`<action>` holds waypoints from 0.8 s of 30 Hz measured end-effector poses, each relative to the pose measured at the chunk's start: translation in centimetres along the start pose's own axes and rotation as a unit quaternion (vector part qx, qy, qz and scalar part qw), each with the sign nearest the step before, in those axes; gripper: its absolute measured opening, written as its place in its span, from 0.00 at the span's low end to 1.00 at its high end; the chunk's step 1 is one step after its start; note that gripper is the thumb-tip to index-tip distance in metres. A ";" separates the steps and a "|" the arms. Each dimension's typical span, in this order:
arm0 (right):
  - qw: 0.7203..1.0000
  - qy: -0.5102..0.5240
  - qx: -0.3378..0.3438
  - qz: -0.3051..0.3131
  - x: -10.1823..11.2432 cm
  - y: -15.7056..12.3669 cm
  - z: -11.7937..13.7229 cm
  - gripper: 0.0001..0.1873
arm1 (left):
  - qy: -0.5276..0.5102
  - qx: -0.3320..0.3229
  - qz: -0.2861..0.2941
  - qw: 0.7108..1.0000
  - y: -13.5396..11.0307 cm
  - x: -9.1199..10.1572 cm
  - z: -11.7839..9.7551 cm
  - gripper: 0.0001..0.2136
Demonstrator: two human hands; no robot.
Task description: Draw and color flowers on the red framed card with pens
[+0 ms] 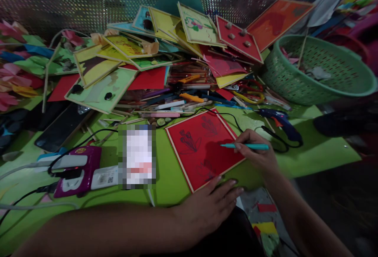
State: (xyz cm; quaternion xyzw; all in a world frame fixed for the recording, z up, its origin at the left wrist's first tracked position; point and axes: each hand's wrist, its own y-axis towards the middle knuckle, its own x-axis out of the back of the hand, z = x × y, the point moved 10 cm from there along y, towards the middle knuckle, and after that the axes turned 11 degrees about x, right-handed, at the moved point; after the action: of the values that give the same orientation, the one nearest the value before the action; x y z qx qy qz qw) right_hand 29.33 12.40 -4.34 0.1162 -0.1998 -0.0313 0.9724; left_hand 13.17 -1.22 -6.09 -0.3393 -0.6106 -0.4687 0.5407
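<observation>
So your red panel [217, 152] is lying flat on the green tabletop [165, 194] right in front of you, sitting at a slant. It's plain bright red, edged with thin pale wooden strips [179, 160]. You've got three dark flower sketches [189, 142] on it; the left one's pretty bold, the other two look fainter. Your right hand [255, 152] has its fingers pinched around a teal pen [258, 146], tip over the red. Your left hand [211, 200] is open, fingers loosely spread at the near edge.
</observation>
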 end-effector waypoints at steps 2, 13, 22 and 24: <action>1.000 -0.001 0.000 0.005 -0.1 0.0 0.0 0.11 | 0.003 -0.003 0.001 1.000 0.0 0.0 0.0 0.22; 0.999 0.028 -0.009 -0.027 0.7 -0.3 -0.8 0.11 | 0.011 -0.009 0.011 1.000 0.2 0.2 0.1 0.22; 1.000 0.025 -0.009 -0.001 -0.1 -0.1 -0.5 0.14 | 0.012 -0.008 0.001 1.000 0.1 0.1 0.0 0.22; 1.000 0.016 -0.008 0.003 -0.2 -0.1 -0.5 0.14 | 0.009 -0.004 -0.005 1.000 0.1 0.4 0.1 0.21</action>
State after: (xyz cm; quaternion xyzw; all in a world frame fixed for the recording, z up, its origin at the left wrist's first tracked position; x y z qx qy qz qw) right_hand 29.37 12.40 -4.89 0.1088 -0.1845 -0.0285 0.9764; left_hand 13.20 -1.14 -5.70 -0.3340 -0.6059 -0.4769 0.5421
